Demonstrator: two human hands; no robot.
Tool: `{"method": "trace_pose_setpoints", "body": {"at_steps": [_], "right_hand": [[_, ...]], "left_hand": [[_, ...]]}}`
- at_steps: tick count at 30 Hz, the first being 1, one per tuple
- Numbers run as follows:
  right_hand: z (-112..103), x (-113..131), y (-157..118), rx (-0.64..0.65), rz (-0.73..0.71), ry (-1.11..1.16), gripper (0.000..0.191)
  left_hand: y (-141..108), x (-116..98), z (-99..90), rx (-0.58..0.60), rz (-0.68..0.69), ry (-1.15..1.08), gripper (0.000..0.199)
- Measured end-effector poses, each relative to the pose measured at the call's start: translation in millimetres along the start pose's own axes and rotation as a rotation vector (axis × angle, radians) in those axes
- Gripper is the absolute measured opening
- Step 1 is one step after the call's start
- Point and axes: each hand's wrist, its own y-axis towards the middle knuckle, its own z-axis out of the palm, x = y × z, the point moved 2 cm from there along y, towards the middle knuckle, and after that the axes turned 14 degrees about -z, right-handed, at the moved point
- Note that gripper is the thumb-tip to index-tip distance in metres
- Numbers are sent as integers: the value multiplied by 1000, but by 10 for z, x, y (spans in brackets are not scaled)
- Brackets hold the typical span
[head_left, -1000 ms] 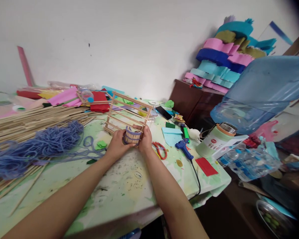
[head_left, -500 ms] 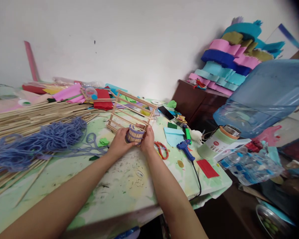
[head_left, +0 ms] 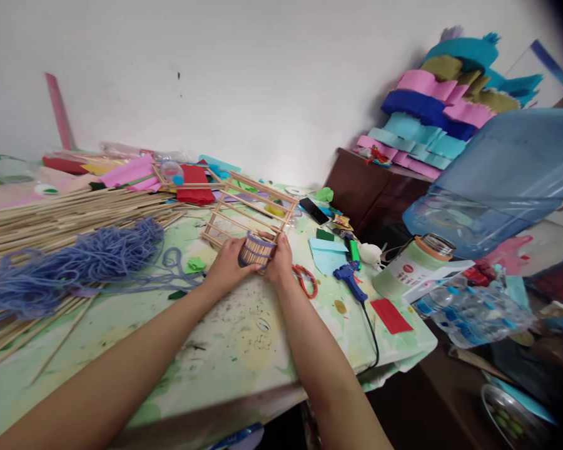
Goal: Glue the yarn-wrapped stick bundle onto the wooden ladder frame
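Tipped slightly since the earlier frame, the little stick basket [head_left: 256,250] showed more wall, gripped between left hand [head_left: 229,265] and right hand [head_left: 279,259], apparently being steadied against the stick frame [head_left: 265,187] beyond.

Behind the gripped basket [head_left: 257,251] is a stick frame [head_left: 263,188]; left of the grip, yarn [head_left: 98,259] lies on sticks [head_left: 75,212]; to the right lies a glue gun [head_left: 355,288], a flask [head_left: 406,270] farther right.
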Motion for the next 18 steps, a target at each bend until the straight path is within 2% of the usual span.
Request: {"method": "trace_pose_setpoints", "body": {"at_steps": [5,11,15,18], "right_hand": [[-52,-44,15,-107,120,4,26],[-92,-147,23,-208,292,13,41],[-90,-150,13,-322,380,17,37],[-79,-137,5,-348,439,25,34]], "left_hand": [[-18,-34,-14,9,-7,39,65],[-28,-82,-27,35,8,135,62],[-11,-104,-23,73,7,213,61],[9,-129,-36,96,-1,260,58]]}}
